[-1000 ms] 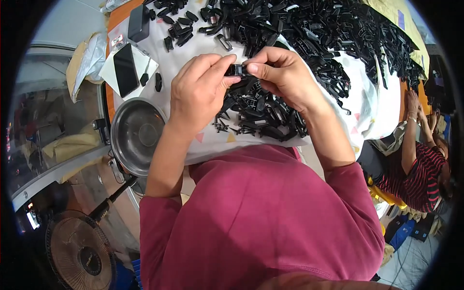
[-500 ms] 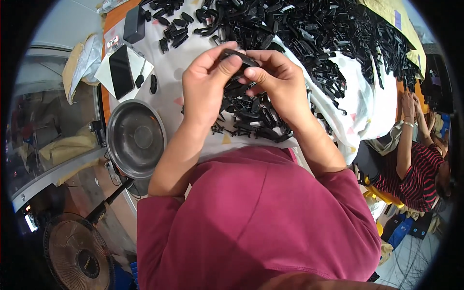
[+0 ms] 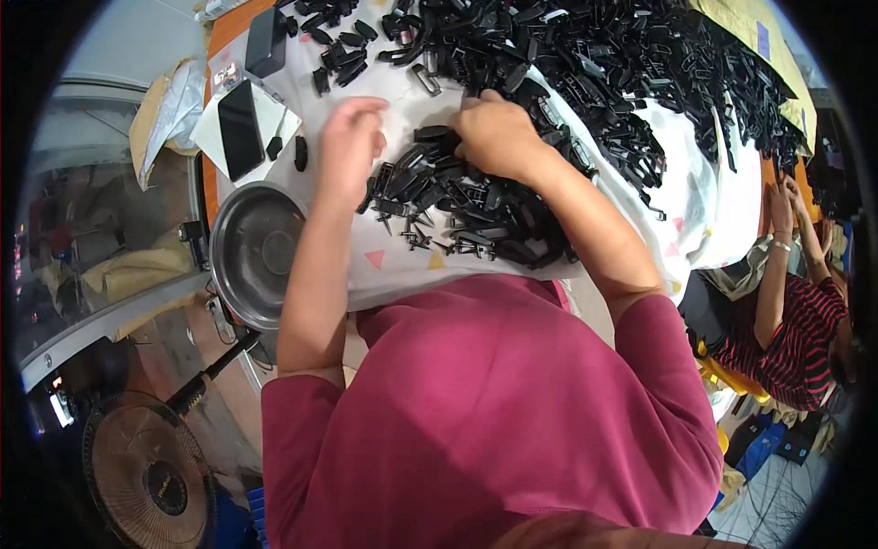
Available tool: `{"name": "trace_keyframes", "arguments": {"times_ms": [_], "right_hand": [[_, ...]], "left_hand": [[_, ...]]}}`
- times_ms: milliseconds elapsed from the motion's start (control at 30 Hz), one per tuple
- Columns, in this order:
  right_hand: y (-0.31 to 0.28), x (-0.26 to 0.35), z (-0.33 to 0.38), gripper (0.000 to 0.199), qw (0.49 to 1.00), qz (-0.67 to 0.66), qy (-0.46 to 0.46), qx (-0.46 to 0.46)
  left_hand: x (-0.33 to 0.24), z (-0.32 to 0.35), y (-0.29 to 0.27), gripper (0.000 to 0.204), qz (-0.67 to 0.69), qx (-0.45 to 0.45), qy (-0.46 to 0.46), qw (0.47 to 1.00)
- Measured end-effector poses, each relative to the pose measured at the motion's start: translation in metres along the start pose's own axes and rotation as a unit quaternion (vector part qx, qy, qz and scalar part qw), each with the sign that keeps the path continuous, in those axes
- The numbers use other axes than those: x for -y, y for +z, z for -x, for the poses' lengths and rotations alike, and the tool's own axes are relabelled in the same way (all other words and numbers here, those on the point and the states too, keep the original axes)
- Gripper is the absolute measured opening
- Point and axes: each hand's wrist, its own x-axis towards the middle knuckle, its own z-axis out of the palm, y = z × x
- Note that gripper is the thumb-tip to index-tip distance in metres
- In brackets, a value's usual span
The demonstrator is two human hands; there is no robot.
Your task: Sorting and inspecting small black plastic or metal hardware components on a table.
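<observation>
My left hand is raised over the white cloth, slightly blurred, its forefinger and thumb apart and nothing visible between them. To the right, my right hand reaches down at the upper edge of a small heap of black plastic parts. Its fingers are bent, and their tips are mostly hidden, so what they hold cannot be made out. Several small black pin-like pieces lie at the heap's near left side.
A far larger pile of black parts covers the back and right of the table. At left are a grey metal bowl, a phone, a black box and a fan. Another person's hands work at far right.
Both hands were together around a black plastic part. They have separated: the left has moved left, and the right is down at the heap. The left hand no longer shows the part.
</observation>
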Motion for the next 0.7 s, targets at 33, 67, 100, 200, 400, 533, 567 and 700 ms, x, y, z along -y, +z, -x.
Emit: {"name": "trace_keyframes", "arguments": {"times_ms": [33, 67, 100, 200, 400, 533, 567, 700], "right_hand": [[-0.005, -0.001, 0.001, 0.024, 1.000, -0.014, 0.008, -0.013], [-0.008, -0.002, 0.002, 0.024, 0.999, -0.027, 0.017, -0.026], [-0.009, -0.008, 0.005, 0.024, 0.992, -0.103, 0.042, -0.055], [-0.015, -0.011, 0.011, 0.031, 0.978, -0.166, 0.090, -0.089], [-0.006, -0.008, 0.019, 0.024, 0.900, -0.405, 0.070, -0.146], [-0.020, 0.013, 0.034, 0.030, 0.788, -0.591, 0.082, -0.151], [-0.020, 0.017, 0.033, 0.029, 0.750, -0.640, 0.071, -0.154], [-0.030, 0.025, 0.033, 0.025, 0.572, -0.789, 0.101, -0.200]], "left_hand": [[0.007, 0.002, 0.002, 0.018, -0.198, -0.012, 0.052, 0.979], [0.019, 0.003, -0.003, 0.017, -0.380, -0.011, 0.195, 0.904], [0.011, 0.009, 0.001, 0.017, -0.431, 0.054, 0.122, 0.892], [0.004, 0.015, 0.011, 0.016, -0.504, 0.107, 0.037, 0.856], [0.013, 0.002, 0.009, 0.016, -0.439, 0.084, 0.107, 0.888], [-0.023, 0.006, 0.012, 0.019, 0.144, 0.175, -0.118, 0.967], [-0.029, 0.011, 0.016, 0.021, 0.235, 0.210, -0.114, 0.942], [-0.042, 0.027, 0.031, 0.030, 0.226, 0.225, 0.018, 0.948]]}}
